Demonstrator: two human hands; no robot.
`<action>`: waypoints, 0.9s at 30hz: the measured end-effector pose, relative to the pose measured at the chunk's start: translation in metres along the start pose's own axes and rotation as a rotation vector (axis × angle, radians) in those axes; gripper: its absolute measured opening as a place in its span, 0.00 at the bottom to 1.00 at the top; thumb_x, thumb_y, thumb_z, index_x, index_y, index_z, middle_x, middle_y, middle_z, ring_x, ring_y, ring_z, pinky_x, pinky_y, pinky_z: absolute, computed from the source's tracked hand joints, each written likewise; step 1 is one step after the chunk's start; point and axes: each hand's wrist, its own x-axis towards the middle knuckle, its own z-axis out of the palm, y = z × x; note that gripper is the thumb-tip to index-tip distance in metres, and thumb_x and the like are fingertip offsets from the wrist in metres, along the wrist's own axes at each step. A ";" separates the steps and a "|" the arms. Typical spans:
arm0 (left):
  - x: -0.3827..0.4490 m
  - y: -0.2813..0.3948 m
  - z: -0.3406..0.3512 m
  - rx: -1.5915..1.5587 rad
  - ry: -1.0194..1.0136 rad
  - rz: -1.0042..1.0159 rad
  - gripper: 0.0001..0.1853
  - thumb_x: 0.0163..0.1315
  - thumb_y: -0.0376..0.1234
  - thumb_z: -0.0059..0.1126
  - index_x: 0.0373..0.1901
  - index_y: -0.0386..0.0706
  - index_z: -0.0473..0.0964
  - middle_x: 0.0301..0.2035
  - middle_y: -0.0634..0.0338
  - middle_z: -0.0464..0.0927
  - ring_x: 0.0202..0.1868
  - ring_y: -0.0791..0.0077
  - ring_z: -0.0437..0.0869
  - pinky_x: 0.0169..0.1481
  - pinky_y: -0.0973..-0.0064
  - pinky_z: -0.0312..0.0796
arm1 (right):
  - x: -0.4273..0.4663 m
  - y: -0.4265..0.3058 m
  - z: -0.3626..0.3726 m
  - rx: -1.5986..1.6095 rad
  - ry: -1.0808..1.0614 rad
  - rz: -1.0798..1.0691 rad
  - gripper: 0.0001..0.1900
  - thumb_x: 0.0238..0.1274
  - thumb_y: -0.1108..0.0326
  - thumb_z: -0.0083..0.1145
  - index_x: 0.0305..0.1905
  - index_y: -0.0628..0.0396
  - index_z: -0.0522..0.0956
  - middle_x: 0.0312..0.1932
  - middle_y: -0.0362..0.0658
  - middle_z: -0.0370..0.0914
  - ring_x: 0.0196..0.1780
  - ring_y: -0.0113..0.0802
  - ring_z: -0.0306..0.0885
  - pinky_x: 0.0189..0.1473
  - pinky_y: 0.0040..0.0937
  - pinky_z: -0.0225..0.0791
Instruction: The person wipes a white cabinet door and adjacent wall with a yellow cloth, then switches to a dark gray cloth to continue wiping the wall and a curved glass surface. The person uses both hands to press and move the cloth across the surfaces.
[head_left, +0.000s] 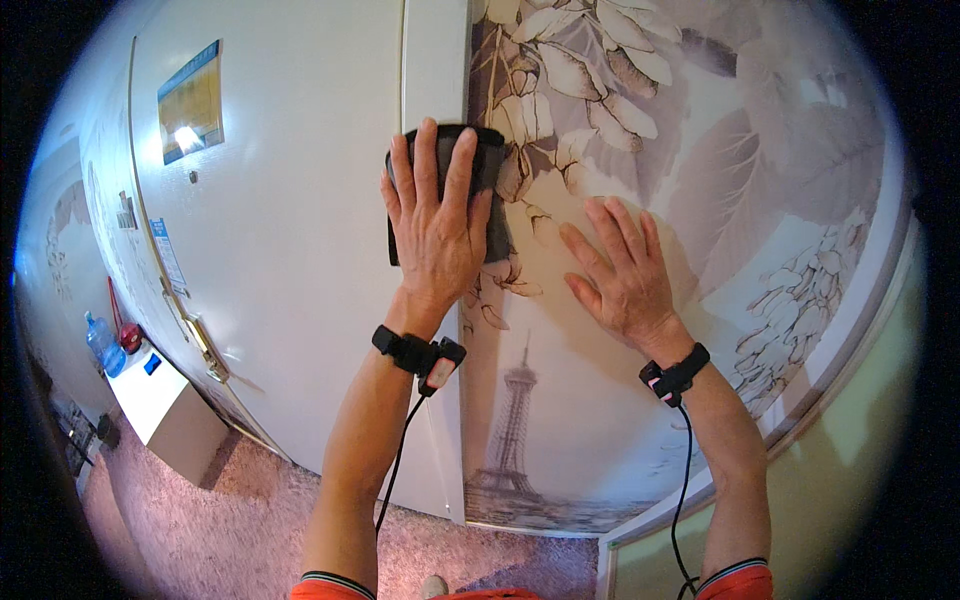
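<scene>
Before me is the edge where a white door frame (435, 71) meets a wall covered in floral wallpaper (600, 420). My left hand (437, 217) lies spread over a black bin-like container (491, 161), holding it at the frame. Its dark rim curves above my fingertips, and much of its front is hidden behind the hand. To the right, my right hand (626, 274) is empty, fingers apart, in front of the wallpaper; I cannot tell if it touches the wall. Black straps with small cabled devices circle both wrists.
Left of the frame stands a white door (300, 187) with a brass handle (202, 345) and a yellow-and-blue sign (191, 105). A white cabinet (172, 412) holds a blue water jug (105, 341) and a red object (130, 337). Patterned carpet (225, 540) covers the floor.
</scene>
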 end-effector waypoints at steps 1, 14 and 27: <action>0.001 0.001 0.002 0.009 0.003 -0.010 0.35 0.72 0.37 0.60 0.81 0.55 0.63 0.82 0.47 0.52 0.82 0.36 0.49 0.81 0.34 0.43 | -0.001 0.000 -0.001 -0.014 -0.013 -0.002 0.37 0.64 0.49 0.68 0.77 0.39 0.70 0.84 0.48 0.57 0.86 0.49 0.52 0.81 0.61 0.51; -0.034 0.019 0.004 0.132 -0.039 -0.034 0.34 0.73 0.40 0.58 0.80 0.49 0.64 0.80 0.42 0.53 0.81 0.34 0.50 0.81 0.33 0.43 | 0.005 0.026 -0.006 -0.069 0.102 0.024 0.36 0.64 0.41 0.65 0.76 0.32 0.72 0.84 0.47 0.59 0.85 0.54 0.53 0.78 0.67 0.51; 0.021 0.077 0.045 0.049 0.023 -0.017 0.37 0.74 0.50 0.55 0.82 0.52 0.60 0.82 0.49 0.52 0.83 0.43 0.49 0.81 0.33 0.35 | -0.008 0.053 -0.016 -0.034 0.068 -0.051 0.36 0.63 0.44 0.67 0.77 0.31 0.72 0.84 0.42 0.60 0.85 0.50 0.53 0.80 0.64 0.50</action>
